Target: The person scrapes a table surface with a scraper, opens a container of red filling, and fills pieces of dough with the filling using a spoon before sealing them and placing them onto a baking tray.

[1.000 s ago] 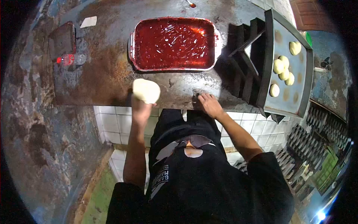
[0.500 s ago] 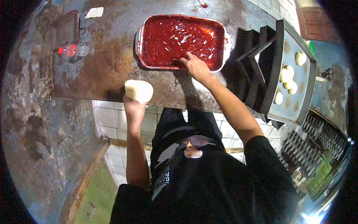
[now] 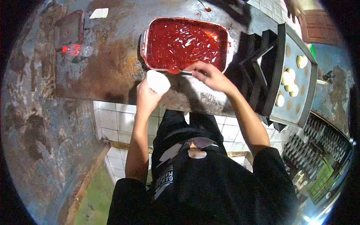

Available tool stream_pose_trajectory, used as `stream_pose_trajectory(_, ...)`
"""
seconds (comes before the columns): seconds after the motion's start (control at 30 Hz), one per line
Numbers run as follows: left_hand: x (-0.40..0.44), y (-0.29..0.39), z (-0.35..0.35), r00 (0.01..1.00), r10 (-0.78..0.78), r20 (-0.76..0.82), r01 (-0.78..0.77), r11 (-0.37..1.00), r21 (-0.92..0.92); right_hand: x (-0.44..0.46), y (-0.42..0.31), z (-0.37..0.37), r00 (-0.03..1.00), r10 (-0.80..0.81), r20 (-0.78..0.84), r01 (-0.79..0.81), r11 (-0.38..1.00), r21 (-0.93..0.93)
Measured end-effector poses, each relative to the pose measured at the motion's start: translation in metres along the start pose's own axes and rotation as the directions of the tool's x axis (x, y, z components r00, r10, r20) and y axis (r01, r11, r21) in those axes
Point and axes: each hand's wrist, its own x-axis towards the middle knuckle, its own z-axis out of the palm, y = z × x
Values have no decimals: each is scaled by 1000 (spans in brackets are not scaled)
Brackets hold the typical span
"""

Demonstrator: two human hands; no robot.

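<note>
My left hand (image 3: 147, 98) is wrapped round a pale piece of dough (image 3: 158, 81), held up over the table's near edge. My right hand (image 3: 213, 77) grips the handle of a spoon (image 3: 174, 70), whose bowl carries red jam. The spoon is close above the dough, at the near rim of a rectangular dish (image 3: 144, 50). Glossy red jam (image 3: 183, 41) fills that dish. Whether the spoon touches the dough cannot be made out.
To the right, a baking tray (image 3: 298, 95) bearing several dough balls (image 3: 288, 77) rests on dark stacked trays (image 3: 258, 56). A plastic bottle (image 3: 77, 50), a shallow tray (image 3: 69, 30) and a white card (image 3: 99, 13) lie at left. Another small spoon (image 3: 207, 9) is at the far edge.
My right hand has come up out of the jam dish with a jam-loaded spoon. My left hand has moved the dough right and up toward the dish. A dark blurred shape appears at top right.
</note>
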Motion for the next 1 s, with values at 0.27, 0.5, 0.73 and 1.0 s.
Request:
stream_pose_trajectory(0.27,21,47,25,978,205,48,-202,978,-52,-55,-34,58,907,-260,-332,56,855,-516)
stream_pose_trajectory(0.5,13,25,45,985,124,122,-114,990,-88,-139,106,94,739,239,-630,-420,894,-153)
stream_pose_trajectory(0.73,4,77,42,853,113,509,-94,994,-64,-97,-29,22,912,-65,-405,32,996,-89)
stream_pose_trajectory(1.0,9,118,20,673,241,700,-145,970,-196,-78,-95,-15,957,-157,-245,144,987,-67)
